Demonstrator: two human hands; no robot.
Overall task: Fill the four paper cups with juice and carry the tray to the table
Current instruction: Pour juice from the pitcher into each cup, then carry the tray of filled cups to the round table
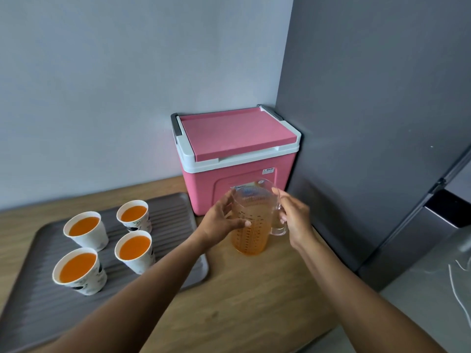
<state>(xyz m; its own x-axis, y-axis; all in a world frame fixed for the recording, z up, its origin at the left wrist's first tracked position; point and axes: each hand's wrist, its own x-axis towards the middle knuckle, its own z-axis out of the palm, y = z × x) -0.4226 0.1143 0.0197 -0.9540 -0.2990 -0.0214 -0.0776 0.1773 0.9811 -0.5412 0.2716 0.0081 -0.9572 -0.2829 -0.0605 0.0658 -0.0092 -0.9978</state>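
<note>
Looking down through the head camera, I count four paper cups point(94, 240), each filled with orange juice point(84, 226). All stand on one grey ribbed tray point(173, 212), left of the pink cooler point(237, 138). One clear pitcher point(251, 235), partly full, is upright on the desk point(254, 289) just in front of the cooler. My left hand point(219, 220) curls its fingers point(242, 223) round the pitcher's side. My right hand point(293, 215) grips the handle. One grey fridge point(369, 123) rises right of the cooler. My left forearm point(142, 289) crosses the tray's near corner.
</note>
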